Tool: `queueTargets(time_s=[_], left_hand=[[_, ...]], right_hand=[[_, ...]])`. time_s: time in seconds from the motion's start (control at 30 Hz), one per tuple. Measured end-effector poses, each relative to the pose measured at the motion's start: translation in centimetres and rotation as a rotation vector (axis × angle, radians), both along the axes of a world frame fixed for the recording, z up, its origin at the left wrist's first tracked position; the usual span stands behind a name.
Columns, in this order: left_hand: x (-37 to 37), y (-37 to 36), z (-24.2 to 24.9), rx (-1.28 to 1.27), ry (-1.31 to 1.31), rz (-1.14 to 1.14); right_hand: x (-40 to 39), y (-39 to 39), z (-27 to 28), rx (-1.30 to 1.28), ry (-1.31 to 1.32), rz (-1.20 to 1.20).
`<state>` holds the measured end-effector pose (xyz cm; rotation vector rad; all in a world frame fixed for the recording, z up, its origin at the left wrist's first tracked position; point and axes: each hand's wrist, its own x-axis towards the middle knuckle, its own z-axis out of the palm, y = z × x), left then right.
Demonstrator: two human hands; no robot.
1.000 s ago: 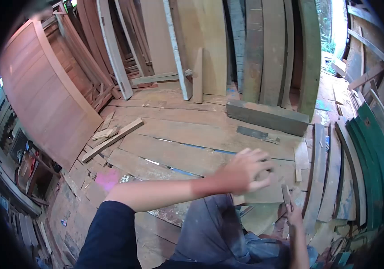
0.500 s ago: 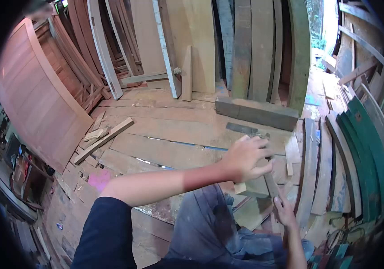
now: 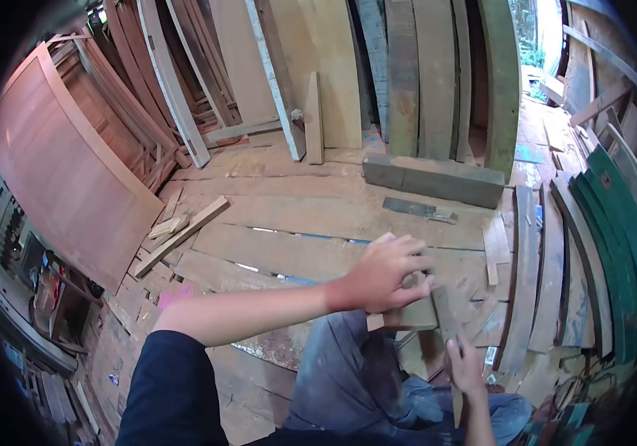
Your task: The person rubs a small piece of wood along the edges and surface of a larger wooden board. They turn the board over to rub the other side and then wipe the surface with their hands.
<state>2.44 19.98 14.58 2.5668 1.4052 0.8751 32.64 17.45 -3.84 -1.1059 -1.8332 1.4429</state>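
Note:
My left hand (image 3: 389, 273) is raised over a pale wooden block (image 3: 416, 316), its fingers bent and a gap showing between them and the thumb. Its thumb tip is right by the upper end of a long, narrow, greyish-brown flat bar (image 3: 446, 316). Lower down, my right hand (image 3: 467, 366) is closed around that bar, which slants along the right end of the block. The bar's lower end runs down past the right wrist. Part of the block is hidden behind the left hand, beside my bent knee (image 3: 333, 372).
A thick grey beam (image 3: 433, 181) lies ahead on the plank floor, with a dark flat piece (image 3: 407, 207) before it. Tall boards (image 3: 430, 82) lean behind. Green planks (image 3: 619, 253) stand at right, a curved panel (image 3: 73, 163) at left, and a batten (image 3: 182, 236) lies nearby.
My left hand has shifted left and slightly down, off the bar's upper end, which now shows more. My right hand still grips the bar. The view has tilted a little.

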Motion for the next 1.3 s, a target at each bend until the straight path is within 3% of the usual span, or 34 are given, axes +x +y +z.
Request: queueTargets(time_s=[0.03, 0.13, 0.17, 0.27, 0.3, 0.37, 0.43, 0.57, 0.67, 0.73, 0.8, 0.87, 0.97, 1.07, 1.1, 1.13, 1.17, 1.23, 1.3], left_hand=[[0.0, 0.1, -0.3, 0.040, -0.002, 0.003], [-0.2, -0.3, -0.4, 0.072, -0.027, 0.009], [-0.2, -0.4, -0.5, 0.066, -0.042, 0.009], [-0.1, -0.1, -0.6, 0.065, -0.034, 0.013], [0.1, 0.2, -0.3, 0.069, -0.033, 0.012], [0.8, 0.5, 0.3, 0.066, -0.030, -0.005], [1.1, 0.8, 0.1, 0.103, -0.052, -0.003], [0.8, 0.6, -0.3, 0.129, -0.041, 0.012], [0.6, 0.5, -0.1, 0.090, -0.039, 0.006], [0.7, 1.0, 0.1, 0.095, -0.048, 0.005], [1.2, 1.0, 0.0, 0.078, -0.051, 0.001], [1.4, 1.2, 0.3, 0.079, -0.051, 0.006], [0.8, 0.9, -1.2, 0.191, -0.073, 0.040], [-0.3, -0.4, -1.4, 0.085, -0.073, 0.035], [-0.4, -0.7, -1.6, 0.100, -0.069, 0.037], [-0.5, -0.5, -1.8, 0.116, -0.056, 0.044], [-0.9, -0.7, -2.2, 0.115, -0.040, 0.051], [-1.0, -0.9, -2.0, 0.083, -0.055, 0.055], [-0.6, -0.7, -1.8, 0.036, -0.057, 0.051]], right_hand=[[-0.6, -0.8, 2.3, -0.049, 0.026, 0.017], [0.7, 1.3, 0.3, -0.101, -0.418, -0.135], [2.7, 2.4, -5.1, 0.095, -0.305, -0.162], [3.8, 3.9, -4.7, 0.120, -0.383, -0.125], [2.4, 3.3, -1.5, 0.116, -0.256, -0.072], [-0.7, 0.7, 5.1, 0.041, -0.280, -0.029], [-1.5, 0.5, 6.5, 0.264, -0.185, 0.006], [2.7, 4.2, -3.9, 0.135, -0.352, -0.128], [4.9, 6.2, -6.4, 0.105, -0.486, -0.109], [2.1, 4.4, -2.2, 0.016, -0.327, -0.047], [-1.6, 2.0, 5.6, 0.110, -0.154, 0.018], [-1.6, 1.4, 6.7, 0.234, -0.125, 0.056], [-1.2, 2.3, 3.3, 0.232, -0.166, 0.002], [2.6, 5.8, -3.0, 0.033, -0.364, -0.066], [2.6, 5.8, -4.1, 0.095, -0.285, -0.068], [1.6, 5.4, -3.1, 0.158, -0.207, -0.066], [1.1, 5.2, -1.9, 0.055, -0.177, 0.001], [-2.0, 1.6, 5.7, -0.079, -0.178, 0.083], [-2.8, -0.1, 7.9, 0.023, -0.193, 0.077]])
